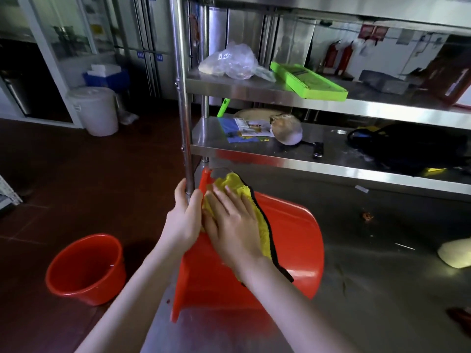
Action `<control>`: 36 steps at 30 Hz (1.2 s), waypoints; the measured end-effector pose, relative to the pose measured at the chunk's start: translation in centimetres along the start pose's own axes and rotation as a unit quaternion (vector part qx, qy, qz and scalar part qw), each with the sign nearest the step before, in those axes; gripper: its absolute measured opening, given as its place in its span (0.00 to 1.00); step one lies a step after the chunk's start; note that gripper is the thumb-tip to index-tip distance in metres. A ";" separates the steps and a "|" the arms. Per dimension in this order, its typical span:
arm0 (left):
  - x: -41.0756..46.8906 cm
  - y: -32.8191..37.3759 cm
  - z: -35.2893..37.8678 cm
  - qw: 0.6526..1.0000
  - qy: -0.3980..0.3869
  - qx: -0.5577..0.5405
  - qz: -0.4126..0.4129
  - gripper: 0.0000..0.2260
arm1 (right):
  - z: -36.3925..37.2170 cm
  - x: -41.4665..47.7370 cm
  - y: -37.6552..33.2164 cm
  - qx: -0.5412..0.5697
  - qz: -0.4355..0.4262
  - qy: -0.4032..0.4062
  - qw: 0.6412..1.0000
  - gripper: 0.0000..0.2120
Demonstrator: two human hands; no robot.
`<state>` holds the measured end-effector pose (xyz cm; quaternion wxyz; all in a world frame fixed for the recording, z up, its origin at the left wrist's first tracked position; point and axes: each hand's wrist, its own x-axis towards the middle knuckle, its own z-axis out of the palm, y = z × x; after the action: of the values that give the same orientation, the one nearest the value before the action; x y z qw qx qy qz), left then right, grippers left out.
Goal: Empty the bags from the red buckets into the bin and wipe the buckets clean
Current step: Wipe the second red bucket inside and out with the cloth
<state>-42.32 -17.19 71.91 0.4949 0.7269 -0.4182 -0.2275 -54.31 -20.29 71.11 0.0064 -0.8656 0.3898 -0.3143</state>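
Right hand (229, 220), fingers flat, presses fluffy yellow cloth (254, 200) on glossy tipped bucket (293, 238). Left hand (183, 217) grips its 10 o'clock edge

Plainly a commercial kitchen. Shown by stainless steel shelving (254, 94) over a steel surface (382, 276), a green mandoline slicer (305, 80), tall steel cabinet doors (142, 34) and fire extinguishers (339, 57).
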 end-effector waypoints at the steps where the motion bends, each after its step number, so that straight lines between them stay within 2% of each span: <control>1: 1.3 1.2 0.7 1.000 -0.004 0.005 -0.017 0.27 | -0.1 -0.7 0.5 0.009 -0.028 -0.008 1.000 0.22; 3: 2.4 2.6 2.4 1.000 -0.008 0.015 0.007 0.26 | -0.7 -2.1 2.3 0.024 -0.074 -0.027 0.997 0.22; 5: 2.0 3.6 4.0 0.999 0.017 0.038 0.012 0.24 | -1.5 -3.1 5.6 0.011 -0.062 -0.034 0.997 0.23; 6: 1.1 3.4 4.4 0.999 0.017 0.028 0.028 0.24 | -1.9 -3.7 7.5 -0.001 -0.033 -0.026 0.999 0.23; 8: -1.1 1.8 4.5 0.997 0.001 0.003 0.082 0.24 | -2.7 -4.7 11.4 -0.025 0.080 0.008 0.996 0.21; 10: -3.3 -0.1 4.3 0.992 -0.008 -0.007 0.126 0.24 | -3.3 -5.1 14.8 -0.034 0.214 0.008 0.976 0.21; 12: -5.0 -1.7 4.1 0.991 -0.020 -0.031 0.131 0.24 | -3.4 -4.5 16.2 -0.036 0.293 -0.015 0.955 0.21; 13: -5.3 -2.1 4.1 0.991 -0.024 -0.035 0.127 0.24 | -3.2 -3.8 15.8 -0.048 0.295 -0.014 0.954 0.21; 15: -5.1 -2.1 4.2 0.991 -0.026 -0.036 0.125 0.24 | -2.4 -2.1 12.8 -0.055 0.247 -0.010 0.967 0.20; 18: -4.2 -1.8 4.1 0.988 -0.005 -0.028 0.154 0.21 | -0.3 -0.4 5.5 -0.022 0.097 -0.013 0.995 0.21; 20: -4.2 -1.9 3.4 0.991 -0.001 -0.041 0.126 0.20 | 0.7 -0.4 2.5 -0.009 0.044 -0.014 0.999 0.22; 22: -3.9 -1.2 2.3 0.996 -0.013 -0.040 0.077 0.20 | 0.9 -0.9 2.1 -0.018 0.035 -0.019 0.999 0.23; 26: 0.7 2.1 3.2 1.000 -0.005 0.029 0.001 0.32 | 1.2 -2.7 2.8 0.008 -0.006 -0.023 1.000 0.23; 28: 2.2 3.6 4.5 0.996 0.012 0.087 -0.005 0.36 | 1.1 -3.0 3.6 0.012 -0.022 -0.031 0.999 0.23; 31: 1.8 3.7 5.7 0.994 0.019 0.102 0.022 0.39 | 0.2 -3.1 6.9 -0.021 -0.019 -0.060 0.998 0.25; 33: 0.9 2.8 5.8 0.993 0.029 0.105 0.046 0.36 | -0.7 -3.7 9.9 -0.040 0.016 -0.060 0.997 0.26; 36: -0.9 1.6 5.7 0.997 0.033 0.024 0.069 0.28 | -2.1 -3.4 15.3 -0.038 0.195 -0.022 0.980 0.23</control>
<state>-47.71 -19.68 70.95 0.5056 0.7153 -0.4556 -0.1585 -67.40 -28.21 67.02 0.0430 -0.7790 0.5627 -0.2731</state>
